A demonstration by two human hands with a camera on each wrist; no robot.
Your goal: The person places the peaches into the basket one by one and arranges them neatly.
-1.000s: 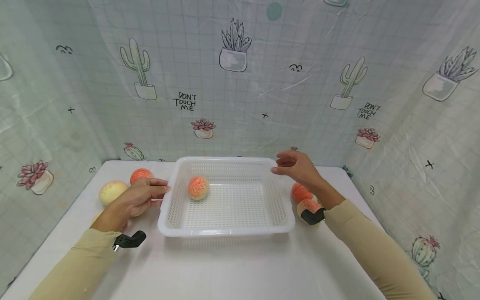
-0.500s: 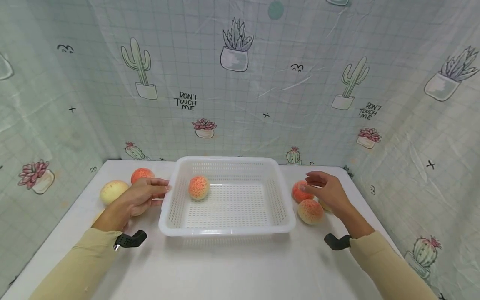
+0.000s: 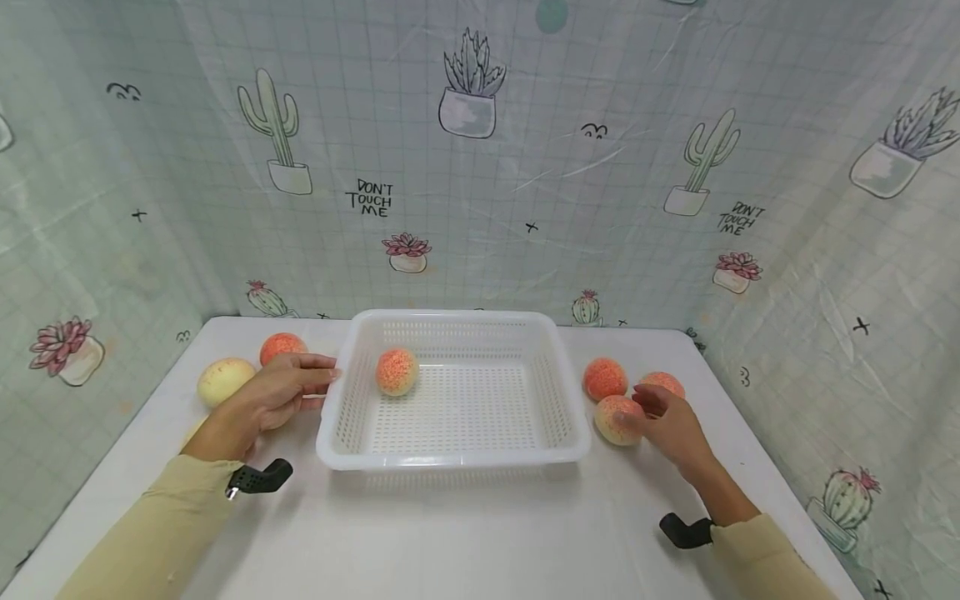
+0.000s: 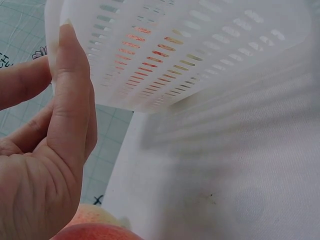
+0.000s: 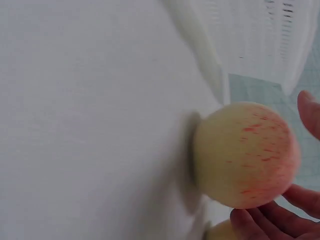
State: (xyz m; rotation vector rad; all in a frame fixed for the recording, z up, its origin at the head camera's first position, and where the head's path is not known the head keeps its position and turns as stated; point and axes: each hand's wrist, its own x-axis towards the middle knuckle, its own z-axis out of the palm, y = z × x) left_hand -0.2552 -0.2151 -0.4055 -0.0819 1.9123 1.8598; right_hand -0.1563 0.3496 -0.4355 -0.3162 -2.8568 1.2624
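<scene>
A white perforated plastic basket (image 3: 457, 460) stands mid-table with one peach (image 3: 397, 372) in its left part. My left hand (image 3: 279, 393) holds the basket's left rim with its fingertips; in the left wrist view its fingers lie at the lip. To the right of the basket, my right hand (image 3: 673, 429) reaches round a yellow-and-red peach (image 5: 245, 155), fingers at its far side and thumb apart from it in the right wrist view. A red peach (image 3: 604, 379) lies just behind that one, and another peach (image 3: 662, 382) sits beyond the hand.
Left of the basket lie a pale yellow peach (image 3: 226, 381) and a red peach (image 3: 282, 347); more fruit is partly hidden under the left hand. A white cloth covers the table (image 3: 450, 533). A printed curtain (image 3: 480, 192) hangs round its back and sides.
My right hand has moved from above the basket's right rim, rightward and down, to the peach beside the basket. My left hand keeps its place at the rim.
</scene>
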